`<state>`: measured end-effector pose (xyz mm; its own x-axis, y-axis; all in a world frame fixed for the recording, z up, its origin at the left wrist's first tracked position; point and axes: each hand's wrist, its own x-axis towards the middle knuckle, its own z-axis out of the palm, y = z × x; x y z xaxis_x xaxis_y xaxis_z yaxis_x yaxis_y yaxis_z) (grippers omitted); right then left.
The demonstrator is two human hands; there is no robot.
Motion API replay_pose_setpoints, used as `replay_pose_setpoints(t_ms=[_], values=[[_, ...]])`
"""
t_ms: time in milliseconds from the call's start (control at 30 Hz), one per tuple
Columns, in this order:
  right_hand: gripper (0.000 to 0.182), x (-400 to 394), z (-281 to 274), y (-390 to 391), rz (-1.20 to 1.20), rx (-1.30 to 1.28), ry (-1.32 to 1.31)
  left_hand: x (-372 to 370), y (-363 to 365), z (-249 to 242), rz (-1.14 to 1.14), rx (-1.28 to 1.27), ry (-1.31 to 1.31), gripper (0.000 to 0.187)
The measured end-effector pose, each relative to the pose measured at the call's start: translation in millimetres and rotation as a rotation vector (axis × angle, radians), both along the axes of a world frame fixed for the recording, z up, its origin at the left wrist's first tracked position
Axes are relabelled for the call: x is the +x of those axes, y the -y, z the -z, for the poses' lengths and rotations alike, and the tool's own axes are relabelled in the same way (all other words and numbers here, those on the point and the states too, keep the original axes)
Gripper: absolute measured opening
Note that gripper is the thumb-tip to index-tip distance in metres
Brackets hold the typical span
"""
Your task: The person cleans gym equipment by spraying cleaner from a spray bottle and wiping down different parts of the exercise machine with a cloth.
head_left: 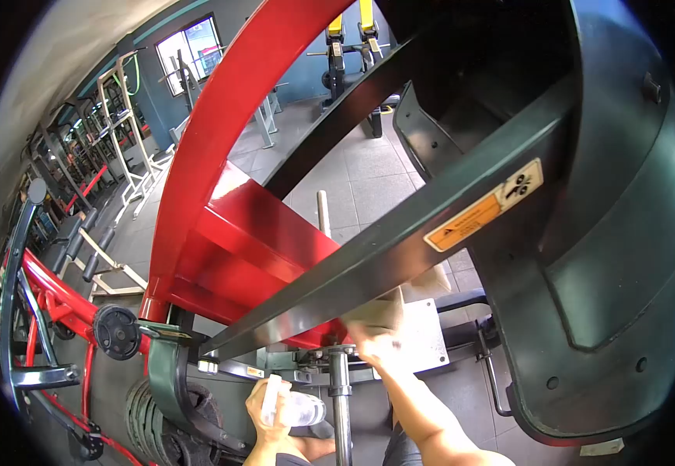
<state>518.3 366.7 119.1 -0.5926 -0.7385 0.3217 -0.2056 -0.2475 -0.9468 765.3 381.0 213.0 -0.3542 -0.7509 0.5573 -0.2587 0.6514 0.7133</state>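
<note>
Gym, grey tiled floor (368, 186), blue wall, daylit window (188, 53). Left hand (264, 408) wrapped around a clear spray bottle (304, 409), low centre, above the floor. Right hand (374, 347) motion-blurred at a pale cloth (376, 311); can't tell its grip. Cloth smeared, partly hidden by the dark machine beam (384, 252) crossing in front. Red frame (260, 233) alongside; steel post (340, 408) between forearms. Weight plates (145, 423) lower left, partly covered.
</note>
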Motion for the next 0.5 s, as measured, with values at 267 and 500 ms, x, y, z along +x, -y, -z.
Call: replay_pose_setpoints(t_ms=[267,500], values=[[0.036,-13,-198,45,-0.073,-0.121,-0.779,-17,-5,-17,-0.028,0.093,0.02,0.025],[0.007,-34,-50,30,0.101,-0.387,-1.15,-6,-14,0,-0.015,0.034,-0.093,0.036]])
